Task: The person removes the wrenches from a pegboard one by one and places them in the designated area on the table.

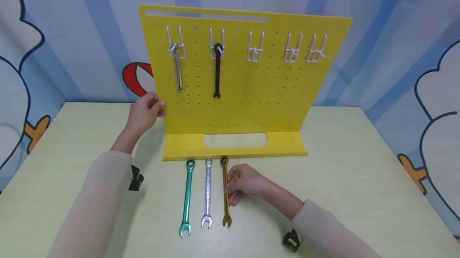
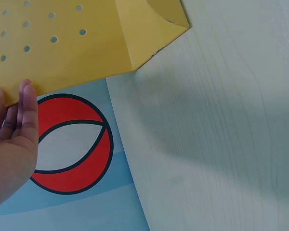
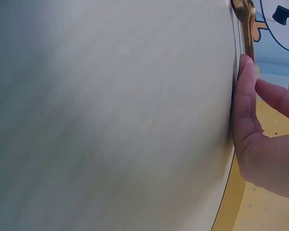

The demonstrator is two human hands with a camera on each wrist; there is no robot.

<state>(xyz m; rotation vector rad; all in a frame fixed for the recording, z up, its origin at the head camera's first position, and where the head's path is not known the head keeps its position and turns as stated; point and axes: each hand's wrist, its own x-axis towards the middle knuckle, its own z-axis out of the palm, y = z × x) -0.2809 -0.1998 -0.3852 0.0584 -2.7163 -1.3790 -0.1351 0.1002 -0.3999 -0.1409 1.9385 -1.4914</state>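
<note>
My left hand [image 1: 143, 112] grips the left edge of the yellow pegboard [image 1: 251, 90] between thumb and fingers; the left wrist view also has this hand [image 2: 14, 134] at the board's edge. A gold combination wrench [image 1: 226, 206] lies on the table, pinched at its middle by my right hand [image 1: 246, 182]. In the right wrist view, the gold wrench's end [image 3: 245, 14] shows past the fingertips. Left of it lie a silver wrench [image 1: 207, 190] and a green wrench [image 1: 187, 198], side by side and untouched.
A chrome wrench [image 1: 177, 68] and a black wrench [image 1: 217, 72] hang from white hooks on the board. Three more hooks, among them a middle hook [image 1: 254, 52], hold nothing. The pegboard's base [image 1: 183, 146] stands on the pale table [image 1: 359, 178], before a blue patterned backdrop.
</note>
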